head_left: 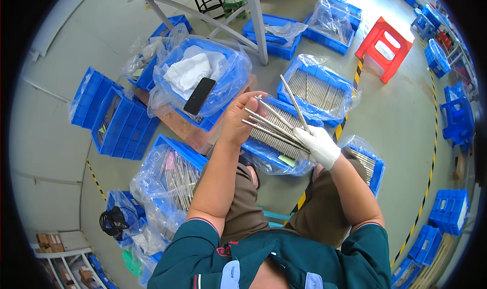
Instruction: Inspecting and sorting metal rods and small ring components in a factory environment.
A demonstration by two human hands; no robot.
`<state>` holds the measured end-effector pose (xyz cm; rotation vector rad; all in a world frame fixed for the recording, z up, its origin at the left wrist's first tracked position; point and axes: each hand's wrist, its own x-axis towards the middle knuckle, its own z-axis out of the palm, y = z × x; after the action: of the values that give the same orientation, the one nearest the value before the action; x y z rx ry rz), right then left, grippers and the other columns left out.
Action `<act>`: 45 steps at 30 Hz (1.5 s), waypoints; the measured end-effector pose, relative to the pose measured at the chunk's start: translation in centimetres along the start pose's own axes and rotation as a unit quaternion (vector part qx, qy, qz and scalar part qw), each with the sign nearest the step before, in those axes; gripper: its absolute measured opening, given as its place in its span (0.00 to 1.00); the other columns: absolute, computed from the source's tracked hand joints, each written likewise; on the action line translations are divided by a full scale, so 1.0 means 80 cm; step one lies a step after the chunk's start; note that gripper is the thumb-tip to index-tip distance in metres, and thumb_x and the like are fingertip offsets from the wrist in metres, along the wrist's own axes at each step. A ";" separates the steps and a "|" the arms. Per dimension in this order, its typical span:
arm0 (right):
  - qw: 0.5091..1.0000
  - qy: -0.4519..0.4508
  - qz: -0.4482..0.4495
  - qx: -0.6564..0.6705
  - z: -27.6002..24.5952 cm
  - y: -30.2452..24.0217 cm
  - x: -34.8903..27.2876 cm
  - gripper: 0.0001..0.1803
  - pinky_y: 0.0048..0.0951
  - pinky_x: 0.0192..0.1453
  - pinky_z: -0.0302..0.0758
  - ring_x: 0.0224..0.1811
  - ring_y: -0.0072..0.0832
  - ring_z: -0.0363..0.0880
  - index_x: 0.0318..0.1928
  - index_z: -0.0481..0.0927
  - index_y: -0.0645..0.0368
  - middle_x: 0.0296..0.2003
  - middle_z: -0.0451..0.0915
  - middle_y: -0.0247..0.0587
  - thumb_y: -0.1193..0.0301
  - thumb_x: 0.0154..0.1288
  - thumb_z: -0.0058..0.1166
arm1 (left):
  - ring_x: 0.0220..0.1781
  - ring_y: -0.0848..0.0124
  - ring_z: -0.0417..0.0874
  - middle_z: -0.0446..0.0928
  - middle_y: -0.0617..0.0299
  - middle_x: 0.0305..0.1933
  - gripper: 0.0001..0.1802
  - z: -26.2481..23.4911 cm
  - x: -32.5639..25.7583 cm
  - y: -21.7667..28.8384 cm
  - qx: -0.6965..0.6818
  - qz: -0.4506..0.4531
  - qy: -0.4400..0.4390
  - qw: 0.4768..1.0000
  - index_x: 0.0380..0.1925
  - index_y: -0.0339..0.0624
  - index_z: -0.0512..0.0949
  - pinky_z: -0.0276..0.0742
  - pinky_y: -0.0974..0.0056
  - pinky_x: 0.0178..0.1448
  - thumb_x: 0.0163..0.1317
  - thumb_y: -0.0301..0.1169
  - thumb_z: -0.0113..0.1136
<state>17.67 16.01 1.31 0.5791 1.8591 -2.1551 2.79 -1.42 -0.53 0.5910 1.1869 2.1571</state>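
My right hand [319, 144], in a white glove, is closed round several slim metal rods [276, 128]. They fan out from it toward my bare left hand, and one longer rod [295, 104] sticks up apart from the others. The fingertips of my left hand [239, 117] pinch the far end of one rod, while other rod ends lie in front of its palm. Below both hands stands a blue crate [269, 163] lined with clear plastic, with rows of similar rods and a yellow-green slip in it. My hands partly cover this crate.
Another rod-filled crate [350, 88] stands just beyond. On the left, a plastic-lined crate [233, 98] carries white cloth and a black phone [199, 96]. A crate of loose rods [195, 154] sits by my left leg. A red stool [375, 48] stands far right.
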 end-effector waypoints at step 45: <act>0.982 -0.182 0.042 -0.002 0.006 -0.001 -0.011 0.20 0.18 0.16 0.54 0.13 0.14 0.59 0.29 0.74 0.56 0.16 0.68 0.29 0.52 0.64 0.50 | 0.30 0.74 0.74 0.73 0.62 0.26 0.20 -0.003 0.005 0.009 -0.033 -0.060 -0.097 0.993 0.47 0.29 0.73 0.70 0.72 0.37 0.62 0.36 0.57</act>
<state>18.33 15.46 1.84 0.2352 1.6120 -2.0389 2.11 -1.59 0.00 0.6657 1.0161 1.9804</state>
